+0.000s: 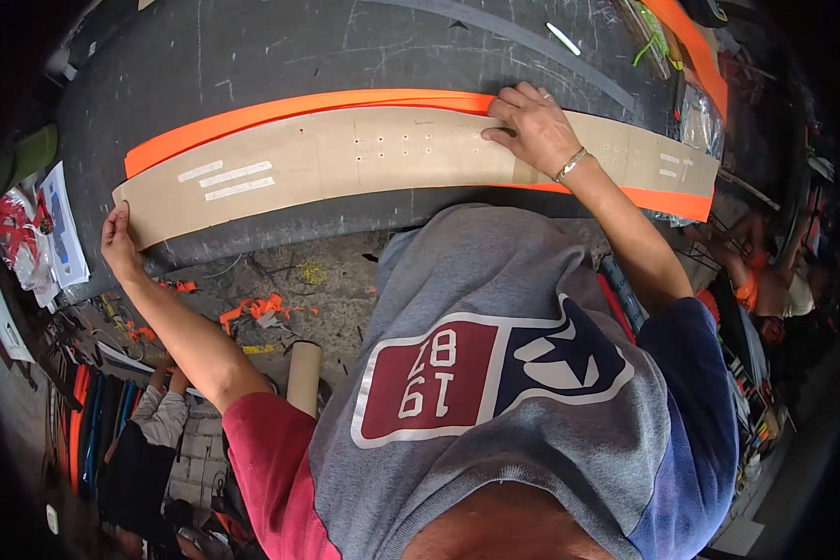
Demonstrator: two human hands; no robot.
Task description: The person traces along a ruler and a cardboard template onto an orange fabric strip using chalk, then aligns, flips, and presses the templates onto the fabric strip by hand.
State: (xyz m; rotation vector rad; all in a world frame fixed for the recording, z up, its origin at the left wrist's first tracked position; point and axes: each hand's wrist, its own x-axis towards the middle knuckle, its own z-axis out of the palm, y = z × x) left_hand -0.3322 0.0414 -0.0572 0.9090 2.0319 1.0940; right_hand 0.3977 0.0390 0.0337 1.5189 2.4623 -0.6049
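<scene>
A long curved cardboard template [299, 159] with punched holes and white tape strips lies over an orange fabric sheet [280, 109] on the dark table. Orange shows along the template's far edge and under its right part near me. My left hand [119, 239] pinches the template's left end between thumb and fingers. Right of the middle, my right hand [537, 126] is closed at the far edge, its thumb on the cardboard and its curled fingers by the orange fabric. Its fingertips are partly hidden.
The scratched dark table [280, 47] bears a white marker [563, 39] and a grey strip [523, 35]. Printed paper [63, 229] hangs at the left edge. Orange scraps [257, 308] and a cardboard roll [304, 373] are below. Other people sit at lower left and right.
</scene>
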